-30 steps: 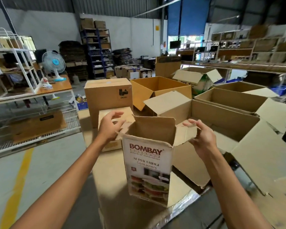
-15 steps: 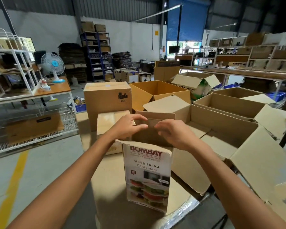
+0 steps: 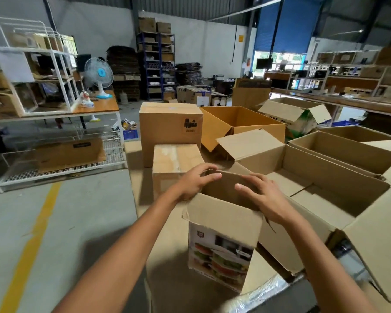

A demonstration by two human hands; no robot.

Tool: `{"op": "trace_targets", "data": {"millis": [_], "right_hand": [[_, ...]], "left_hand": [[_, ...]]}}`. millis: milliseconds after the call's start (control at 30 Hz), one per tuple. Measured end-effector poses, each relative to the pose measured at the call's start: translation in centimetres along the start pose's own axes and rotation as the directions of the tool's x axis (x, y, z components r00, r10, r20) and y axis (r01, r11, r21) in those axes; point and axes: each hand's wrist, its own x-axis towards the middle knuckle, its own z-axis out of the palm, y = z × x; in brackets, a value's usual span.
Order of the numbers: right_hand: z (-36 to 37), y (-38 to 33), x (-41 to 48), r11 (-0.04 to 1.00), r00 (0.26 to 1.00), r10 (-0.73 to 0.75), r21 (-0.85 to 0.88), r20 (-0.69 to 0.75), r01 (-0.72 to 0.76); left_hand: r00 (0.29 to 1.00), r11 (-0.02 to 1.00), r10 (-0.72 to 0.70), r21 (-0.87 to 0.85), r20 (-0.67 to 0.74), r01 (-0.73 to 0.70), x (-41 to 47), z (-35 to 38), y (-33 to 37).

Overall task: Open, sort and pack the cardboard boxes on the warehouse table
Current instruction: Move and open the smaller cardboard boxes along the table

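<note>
The printed box (image 3: 221,245) stands upright near the tabletop (image 3: 167,279) edge, top open, with the left hand (image 3: 195,182) curled over its far flap and the right hand (image 3: 265,199) spread on the right rim, likely steadying the flaps for folding.

A warehouse; corrugated metal walls, stocked shelving (image 3: 158,62), stacked flat cardboard (image 3: 122,62), open boxes (image 3: 242,125).
</note>
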Motion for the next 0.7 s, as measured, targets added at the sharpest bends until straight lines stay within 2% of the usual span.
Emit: {"op": "trace_targets", "data": {"millis": [133,300,400,567,700], "right_hand": [[0.0,0.2,-0.2,1.0,1.0,0.023,0.018,-0.013,-0.023],[0.3,0.8,0.3,0.999,0.998,0.037,0.023,-0.043,-0.036],[0.2,0.4,0.1,1.0,0.999,0.027,-0.008,-0.046,-0.028],[-1.5,-0.8,-1.1,0.993,0.999,0.032,-0.118,0.044,-0.026],[-3.9,-3.4,-4.3,0.992,0.998,-0.059,-0.113,-0.01,0.058]], "left_hand": [[0.999,1.0,-0.004,-0.021,-0.048,0.003,-0.3,0.1,0.0],[0.941,0.999,-0.041,0.014,-0.336,0.048,-1.0,0.4,0.2],[0.923,0.992,-0.067,0.073,-0.38,0.102,-2.3,0.5,0.7],[0.881,0.974,-0.14,0.096,-0.451,0.204,-5.3,-0.4,2.5],[0.89,0.96,-0.062,0.216,-0.453,0.176,-8.8,-1.0,5.6]]}}
